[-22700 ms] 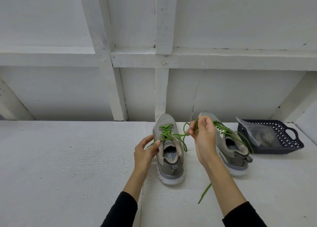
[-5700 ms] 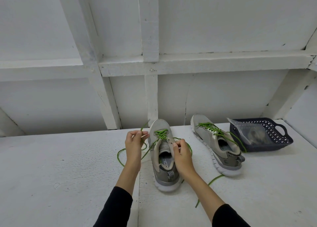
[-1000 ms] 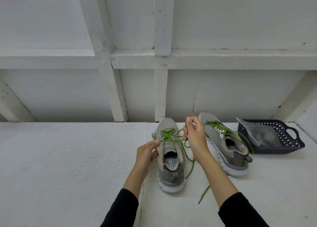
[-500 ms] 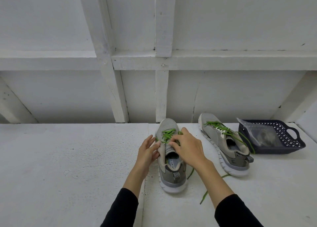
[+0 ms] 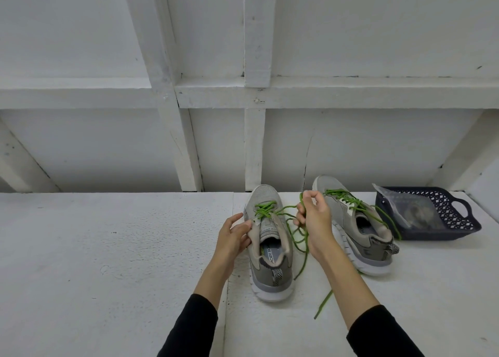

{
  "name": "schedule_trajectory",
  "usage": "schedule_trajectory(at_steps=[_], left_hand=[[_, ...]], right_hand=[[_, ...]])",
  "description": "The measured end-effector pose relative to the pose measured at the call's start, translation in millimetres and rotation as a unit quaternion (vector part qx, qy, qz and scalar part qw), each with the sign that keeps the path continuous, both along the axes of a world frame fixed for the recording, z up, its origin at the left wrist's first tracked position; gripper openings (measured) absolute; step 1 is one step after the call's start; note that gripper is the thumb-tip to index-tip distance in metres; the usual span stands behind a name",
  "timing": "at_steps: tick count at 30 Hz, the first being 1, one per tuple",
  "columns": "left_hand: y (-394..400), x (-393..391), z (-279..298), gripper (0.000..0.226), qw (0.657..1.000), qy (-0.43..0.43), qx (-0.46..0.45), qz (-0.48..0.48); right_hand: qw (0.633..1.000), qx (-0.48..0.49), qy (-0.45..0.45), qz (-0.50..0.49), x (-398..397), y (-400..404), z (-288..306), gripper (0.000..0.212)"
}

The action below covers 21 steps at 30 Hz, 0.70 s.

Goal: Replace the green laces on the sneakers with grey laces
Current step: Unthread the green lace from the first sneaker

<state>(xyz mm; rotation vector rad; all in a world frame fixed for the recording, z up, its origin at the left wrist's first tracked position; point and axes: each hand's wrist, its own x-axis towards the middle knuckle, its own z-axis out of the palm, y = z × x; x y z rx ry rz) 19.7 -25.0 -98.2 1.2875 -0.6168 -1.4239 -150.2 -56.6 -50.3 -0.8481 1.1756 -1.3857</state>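
One green lace (image 5: 293, 223) ran from the near sneaker (image 5: 268, 242) rightward up to the right hand (image 5: 313, 219) pinching it, while the left hand (image 5: 233, 233) gripped that sneaker's left collar.

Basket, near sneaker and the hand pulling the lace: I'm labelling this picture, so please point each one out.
Basket (image 5: 468, 228): head view, on its front right rim.
Near sneaker (image 5: 266, 194): head view, on the grey toe.
Right hand (image 5: 314, 219): head view, on the back of the hand, which pinches the green lace (image 5: 301, 248).
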Motion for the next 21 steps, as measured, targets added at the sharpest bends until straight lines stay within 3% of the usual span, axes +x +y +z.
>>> schedule_trajectory(at_steps=[2,5,9,11,14,17,21], left_hand=[[-0.5,0.2,-0.9,0.036,1.0,0.0,0.0,0.001],[-1.3,0.0,-2.7,0.033,1.0,0.0,-0.001,0.0],[-1.9,-0.6,-2.4,0.028,1.0,-0.002,-0.001,-0.001],[-2.6,-0.8,-2.6,0.024,1.0,-0.005,-0.003,-0.001],[-4.6,-2.1,-2.5,0.018,1.0,-0.026,0.003,0.001],[-9.4,-5.7,-5.2,0.009,0.998,-0.057,0.012,0.012],[-16.2,-14.0,-4.1,0.012,0.959,-0.283,-0.012,-0.004]], right_hand=[[0.987,-0.038,0.153,-0.017,-7.5,-2.7,-3.8,0.02],[0.931,-0.062,0.36,-0.012,-19.2,-3.9,-17.9,0.017],[0.862,0.027,0.5,0.08,-19.0,0.5,-38.5,0.013],[0.848,0.03,0.528,0.039,-12.3,3.6,-37.8,0.015],[0.847,-0.051,0.527,-0.039,-0.5,9.6,-22.3,0.012],[0.847,-0.099,0.522,-0.009,11.6,14.8,-12.2,0.012],[0.849,-0.048,0.522,0.064,17.9,13.9,-25.2,0.028]])
